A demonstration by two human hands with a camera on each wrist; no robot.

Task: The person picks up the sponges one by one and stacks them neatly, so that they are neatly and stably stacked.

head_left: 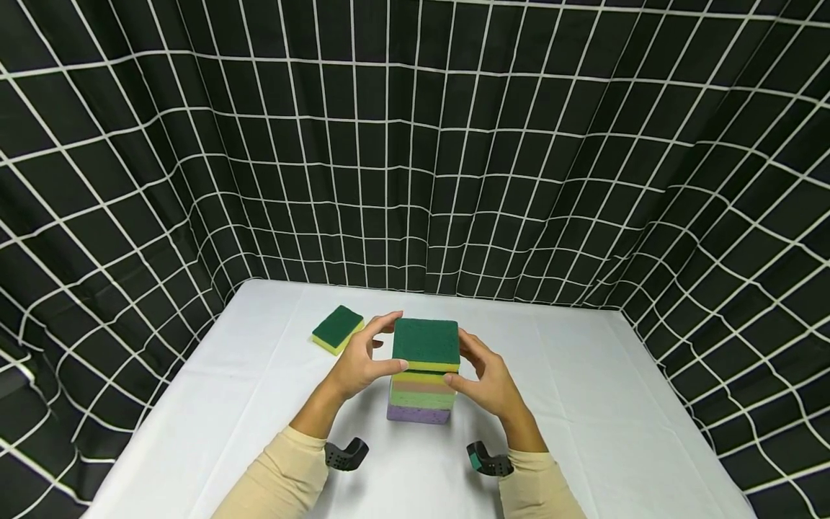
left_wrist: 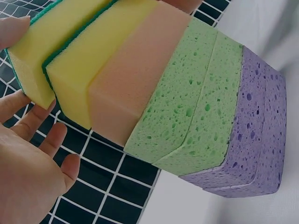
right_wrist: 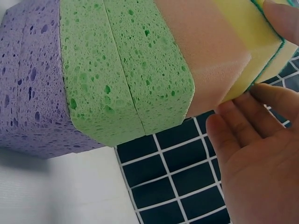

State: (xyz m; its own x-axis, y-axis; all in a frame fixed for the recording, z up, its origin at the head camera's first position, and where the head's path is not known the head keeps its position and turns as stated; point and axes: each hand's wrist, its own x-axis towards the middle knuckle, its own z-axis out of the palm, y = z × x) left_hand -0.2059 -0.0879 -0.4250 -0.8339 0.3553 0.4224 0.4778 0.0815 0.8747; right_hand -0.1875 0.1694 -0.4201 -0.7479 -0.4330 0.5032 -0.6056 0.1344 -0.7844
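A stack of sponges stands on the table, with purple ones [left_wrist: 261, 112] at the bottom, then light green [left_wrist: 191, 98], a peach one [right_wrist: 205, 51] and a yellow sponge with a green scouring layer [left_wrist: 93, 60]. Topping it is another green-and-yellow scouring sponge [head_left: 426, 342], set slightly askew in the left wrist view. My left hand [head_left: 359, 364] grips this top sponge from the left, thumb at its near edge. From the right, my right hand [head_left: 491, 382] holds the upper sponges, thumb in front near the join between the top two and fingers along the side.
A separate green-and-yellow sponge [head_left: 338, 328] lies on the white-covered table [head_left: 583, 404], behind and left of the stack. Black curtains with a white grid [head_left: 415, 144] enclose the table at the back and sides. Dark bands [head_left: 346, 455] sit at both wrists.
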